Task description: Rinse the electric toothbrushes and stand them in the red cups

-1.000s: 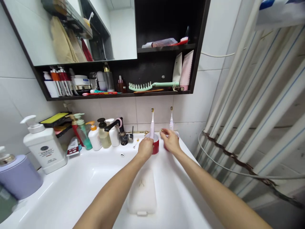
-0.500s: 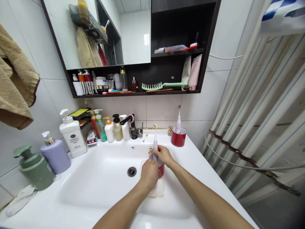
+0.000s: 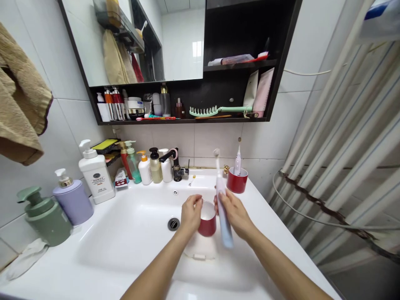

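Note:
My right hand (image 3: 235, 208) is closed round an electric toothbrush (image 3: 222, 210), a pale pink and light blue one, slightly blurred. The brush stands nearly upright with its head up, outside the cup and to its right. My left hand (image 3: 191, 213) is closed at the left side of a red cup (image 3: 207, 225) with a white inside, whose handle the fingers hide. The cup is over the right part of the white sink (image 3: 137, 233). A small brush head (image 3: 193, 179) lies on the sink's back ledge.
A second red cup (image 3: 238, 183) holding another electric toothbrush (image 3: 238, 162) stands at the back right corner. The black faucet (image 3: 176, 166) and several pump bottles (image 3: 155, 168) line the back. Above hangs a mirror cabinet (image 3: 178, 41); a pleated white curtain-like sheet (image 3: 337, 150) is to the right.
The toothbrush has come out of the red cup and moved right in my right hand. My left hand has shifted slightly left and up and stays at the cup.

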The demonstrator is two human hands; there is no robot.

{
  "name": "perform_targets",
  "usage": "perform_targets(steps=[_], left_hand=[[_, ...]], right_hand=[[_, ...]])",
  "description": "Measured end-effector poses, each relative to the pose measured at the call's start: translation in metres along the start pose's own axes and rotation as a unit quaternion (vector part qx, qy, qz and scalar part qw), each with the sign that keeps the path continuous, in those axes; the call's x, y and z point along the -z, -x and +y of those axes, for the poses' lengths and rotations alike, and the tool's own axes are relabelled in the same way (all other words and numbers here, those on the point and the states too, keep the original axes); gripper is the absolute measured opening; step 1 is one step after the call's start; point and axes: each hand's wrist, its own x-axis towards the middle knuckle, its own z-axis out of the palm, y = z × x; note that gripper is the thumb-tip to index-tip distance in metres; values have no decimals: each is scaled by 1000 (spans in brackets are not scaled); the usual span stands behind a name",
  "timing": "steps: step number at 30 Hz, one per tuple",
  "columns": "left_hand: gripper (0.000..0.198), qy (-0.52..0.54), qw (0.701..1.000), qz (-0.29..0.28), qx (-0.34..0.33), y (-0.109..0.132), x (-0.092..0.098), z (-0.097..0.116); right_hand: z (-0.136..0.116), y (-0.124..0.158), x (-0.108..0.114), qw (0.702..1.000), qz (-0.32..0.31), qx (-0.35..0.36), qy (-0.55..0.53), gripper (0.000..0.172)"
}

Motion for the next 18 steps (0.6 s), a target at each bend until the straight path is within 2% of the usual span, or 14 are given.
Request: perform_targets(steps=[1, 3, 6, 8, 10, 14, 18], left_hand=[[21, 86, 995, 0, 45, -4, 0, 3], [24, 240, 962, -35, 127, -10, 0, 9], [22, 368, 905, -77, 200, -12, 0, 11], [19, 402, 888, -50, 218, -12, 1, 9], [17, 422, 880, -7, 220, -12, 3, 6], [16, 433, 874, 47, 217, -15, 3, 2], [11, 444, 865, 67, 224, -16, 1, 2]], right_hand=[[5, 7, -3, 998, -34, -39, -28, 25], [15, 18, -11, 989, -89, -103, -62, 28], [26, 23, -18, 972, -144, -159, -94, 27], [30, 23, -19, 966, -169, -175, -85, 24], [35, 21, -19, 971, -172, -166, -25, 21], [42, 20, -21, 981, -121, -113, 101, 19], [39, 21, -26, 970, -161, -173, 52, 19]])
